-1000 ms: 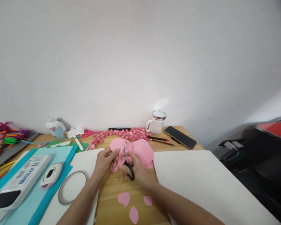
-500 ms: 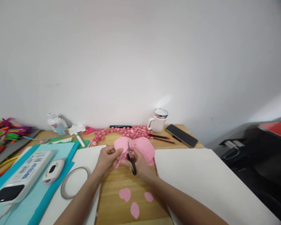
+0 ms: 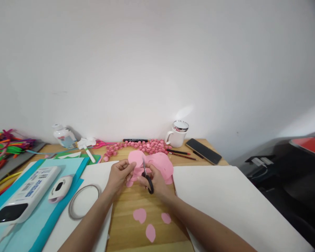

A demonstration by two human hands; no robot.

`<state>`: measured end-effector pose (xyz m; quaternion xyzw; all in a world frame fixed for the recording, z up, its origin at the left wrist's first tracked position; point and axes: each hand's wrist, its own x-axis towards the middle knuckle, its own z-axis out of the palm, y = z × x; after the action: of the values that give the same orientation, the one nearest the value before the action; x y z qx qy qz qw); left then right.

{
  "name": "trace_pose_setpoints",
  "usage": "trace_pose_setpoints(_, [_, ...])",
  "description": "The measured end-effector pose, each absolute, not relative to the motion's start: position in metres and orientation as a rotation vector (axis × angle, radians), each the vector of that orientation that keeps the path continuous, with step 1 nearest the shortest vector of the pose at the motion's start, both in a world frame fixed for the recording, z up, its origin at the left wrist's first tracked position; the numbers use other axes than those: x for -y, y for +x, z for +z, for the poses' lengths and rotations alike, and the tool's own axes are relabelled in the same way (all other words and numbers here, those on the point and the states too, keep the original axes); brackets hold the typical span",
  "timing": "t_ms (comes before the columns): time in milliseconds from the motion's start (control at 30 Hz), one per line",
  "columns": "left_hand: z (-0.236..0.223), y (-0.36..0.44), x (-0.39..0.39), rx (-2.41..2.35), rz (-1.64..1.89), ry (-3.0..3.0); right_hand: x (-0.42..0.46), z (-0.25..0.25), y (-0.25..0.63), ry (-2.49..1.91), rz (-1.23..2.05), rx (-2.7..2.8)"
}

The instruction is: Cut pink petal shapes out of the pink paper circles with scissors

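Note:
My left hand [image 3: 120, 175] pinches the near edge of a pink paper sheet [image 3: 160, 163] held just above the wooden table [image 3: 126, 224]. My right hand [image 3: 155, 182] grips black-handled scissors [image 3: 146, 174], their blades pointing up into the pink paper between both hands. Three cut pink petal shapes [image 3: 140, 215] lie on the wood below my wrists.
White sheets [image 3: 225, 199] lie right and left. A metal ring [image 3: 82, 204], a small white device [image 3: 60, 183], a white case [image 3: 26, 194] on blue paper sit left. Pink paper rolls [image 3: 144, 146], a mug [image 3: 177, 133], a phone [image 3: 204, 151], pencils, glue bottle [image 3: 63, 135], colourful strips line the back.
Both hands with the pink paper and scissors have shifted slightly up and away from me; the blades have advanced a little into the paper. The view has tilted slightly.

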<state>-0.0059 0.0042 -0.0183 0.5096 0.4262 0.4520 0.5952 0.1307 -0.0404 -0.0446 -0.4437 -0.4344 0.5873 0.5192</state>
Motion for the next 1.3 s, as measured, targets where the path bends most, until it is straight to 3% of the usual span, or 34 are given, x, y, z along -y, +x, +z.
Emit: trace_pose_setpoints(1300, [-0.022, -0.004, -0.006, -0.953, 0.967, 1.222, 0.041, -0.053, 0.129, -1.005, 1.395, 1.063])
